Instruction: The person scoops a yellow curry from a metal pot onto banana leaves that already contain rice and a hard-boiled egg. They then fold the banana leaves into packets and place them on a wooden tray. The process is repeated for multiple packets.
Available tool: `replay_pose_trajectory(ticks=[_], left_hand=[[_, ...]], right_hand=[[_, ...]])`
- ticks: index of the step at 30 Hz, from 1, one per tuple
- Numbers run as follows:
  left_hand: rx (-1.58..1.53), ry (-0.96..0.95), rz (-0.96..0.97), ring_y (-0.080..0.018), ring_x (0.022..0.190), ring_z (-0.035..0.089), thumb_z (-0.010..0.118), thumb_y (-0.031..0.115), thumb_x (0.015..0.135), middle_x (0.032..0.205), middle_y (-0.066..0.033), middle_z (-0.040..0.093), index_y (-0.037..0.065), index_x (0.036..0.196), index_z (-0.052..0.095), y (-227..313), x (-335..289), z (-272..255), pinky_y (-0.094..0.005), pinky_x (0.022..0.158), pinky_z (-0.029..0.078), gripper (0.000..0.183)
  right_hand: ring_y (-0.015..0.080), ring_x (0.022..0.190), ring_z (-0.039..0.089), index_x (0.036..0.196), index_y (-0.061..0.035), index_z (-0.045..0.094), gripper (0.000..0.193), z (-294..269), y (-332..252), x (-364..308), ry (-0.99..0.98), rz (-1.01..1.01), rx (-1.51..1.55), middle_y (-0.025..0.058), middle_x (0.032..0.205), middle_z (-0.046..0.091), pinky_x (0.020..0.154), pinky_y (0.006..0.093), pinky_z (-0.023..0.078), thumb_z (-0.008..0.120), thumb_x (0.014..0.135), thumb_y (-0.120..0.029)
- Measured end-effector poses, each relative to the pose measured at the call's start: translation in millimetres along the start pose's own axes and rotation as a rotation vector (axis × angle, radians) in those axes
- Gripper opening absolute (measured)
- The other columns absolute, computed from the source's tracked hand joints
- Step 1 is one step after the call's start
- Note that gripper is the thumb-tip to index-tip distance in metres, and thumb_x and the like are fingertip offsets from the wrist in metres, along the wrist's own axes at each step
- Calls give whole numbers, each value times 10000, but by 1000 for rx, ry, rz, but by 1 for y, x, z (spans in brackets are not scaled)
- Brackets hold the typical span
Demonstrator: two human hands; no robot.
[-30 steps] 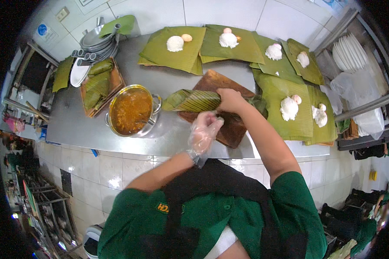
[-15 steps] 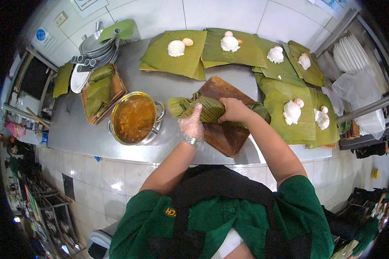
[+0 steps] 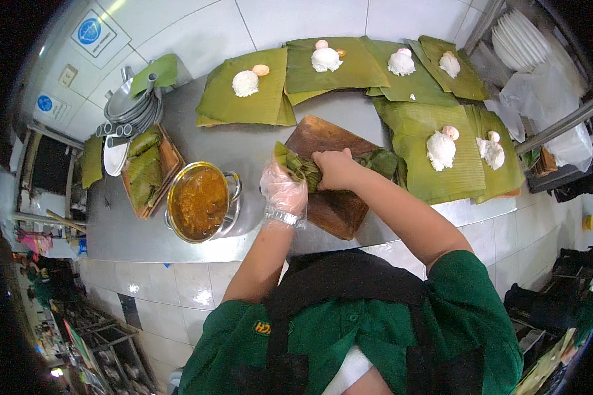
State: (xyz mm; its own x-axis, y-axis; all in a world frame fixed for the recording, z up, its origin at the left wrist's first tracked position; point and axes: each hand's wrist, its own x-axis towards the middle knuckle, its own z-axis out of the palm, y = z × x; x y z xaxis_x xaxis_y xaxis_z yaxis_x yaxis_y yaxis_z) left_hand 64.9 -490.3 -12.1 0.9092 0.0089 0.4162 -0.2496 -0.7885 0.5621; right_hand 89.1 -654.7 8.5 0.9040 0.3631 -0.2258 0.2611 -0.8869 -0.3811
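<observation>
In the head view I have both hands on the banana-leaf parcel [image 3: 310,168], which lies on the wooden cutting board [image 3: 336,191] at the middle of the steel counter [image 3: 257,141]. My left hand [image 3: 284,189], in a clear plastic glove, is curled around the left end of the parcel, fingers closed onto the folded leaf. My right hand [image 3: 336,168], bare, is closed down on the middle of the parcel, pressing it to the board. Compared with one second ago, when the left hand hung open just short of the board and the leaf lay longer and looser under the right hand alone, the left hand has moved in and the leaf is now bunched into a tighter, shorter bundle. I judge from this that the wrap is in its closing fold, with the filling already enclosed; I cannot see what is inside. Just left of the board stands a metal pot of orange-brown curry [image 3: 199,201], and further left a wooden tray [image 3: 171,158] holding finished green parcels [image 3: 143,172]. Along the far and right side of the counter lie open banana leaves [image 3: 244,105], each with a mound of white rice [image 3: 245,83]. A stack of white plates [image 3: 524,36] sits on the rack at upper right
</observation>
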Motion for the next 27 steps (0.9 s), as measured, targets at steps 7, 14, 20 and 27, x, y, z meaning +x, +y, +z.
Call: replay_pose_trajectory(ticks=[7, 14, 20, 27], left_hand=[[246, -490, 448, -386, 1268, 467, 820, 332, 634, 1365, -239, 476, -59, 1396, 360, 24, 16, -26, -455, 1084, 379, 972], [549, -768, 469, -350, 1169, 544, 852, 384, 590, 1239, -187, 565, 23, 1360, 461, 33, 41, -12, -438, 992, 458, 935], [303, -673, 538, -374, 925, 632, 803, 225, 636, 1030, -194, 622, 120, 1353, 505, 13, 40, -7, -462, 822, 522, 783], [-173, -405, 378, -384, 1065, 558, 842, 175, 589, 1158, -171, 584, 124, 1287, 530, -19, 9, -4, -464, 960, 464, 766]], right_hand=[[320, 1061, 647, 1231, -83, 571, 686, 0, 5, 15, -195, -26, 18, 170, 1111, 679, 907, 610, 416, 828, 632, -297], [313, 1138, 587, 1231, -97, 557, 612, -22, 7, -18, 473, -75, -43, 194, 1148, 633, 984, 520, 405, 783, 700, -303], [293, 757, 660, 919, -51, 658, 182, -11, -21, -94, 290, -477, 719, 127, 808, 666, 720, 392, 525, 700, 818, -197], [215, 827, 668, 1033, -30, 647, 269, 53, 9, -133, -35, -111, 970, 101, 867, 694, 765, 355, 520, 725, 845, -206]])
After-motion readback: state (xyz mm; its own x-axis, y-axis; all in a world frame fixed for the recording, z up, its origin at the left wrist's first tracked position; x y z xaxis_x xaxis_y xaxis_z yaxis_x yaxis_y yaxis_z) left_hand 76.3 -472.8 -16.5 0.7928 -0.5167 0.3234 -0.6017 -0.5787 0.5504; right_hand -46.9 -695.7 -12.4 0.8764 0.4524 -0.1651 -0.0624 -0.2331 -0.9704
